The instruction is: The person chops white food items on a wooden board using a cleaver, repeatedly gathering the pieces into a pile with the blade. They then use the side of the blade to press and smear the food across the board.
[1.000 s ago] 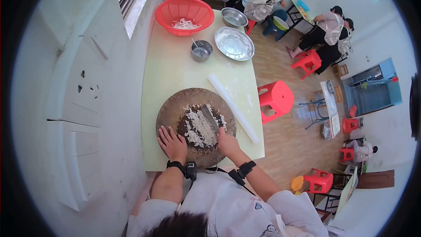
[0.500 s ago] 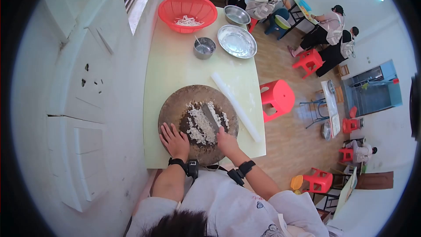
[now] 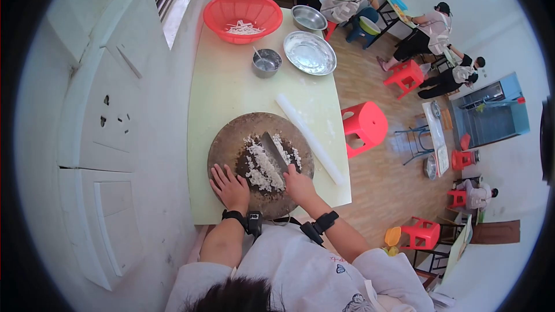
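A round wooden chopping board (image 3: 228,138) rests on the pale table. Chopped white bits of food (image 3: 263,170), whose kind I cannot make out, lie in a loose pile at its middle. My right hand (image 3: 298,186) is closed around the handle of a cleaver (image 3: 274,151). The blade stands among the white bits, pointing away from me and to the left. Flat on the board's left edge lies my left hand (image 3: 231,189), fingers spread, beside the pile and holding nothing. A long white rolling pin (image 3: 309,138) lies slantwise just right of the board.
Farther back on the table (image 3: 222,89) stand a red plastic basket (image 3: 243,8) with white strips, a small metal bowl (image 3: 266,69) with a utensil, a round metal tray (image 3: 310,53) and a metal basin (image 3: 309,18). A wall runs along the left. A red stool (image 3: 370,124) stands right. Other people work beyond.
The cleaver has shifted slightly left in the white bits, with my right hand still on its handle. My left hand stays put. A person in the background has turned and moved.
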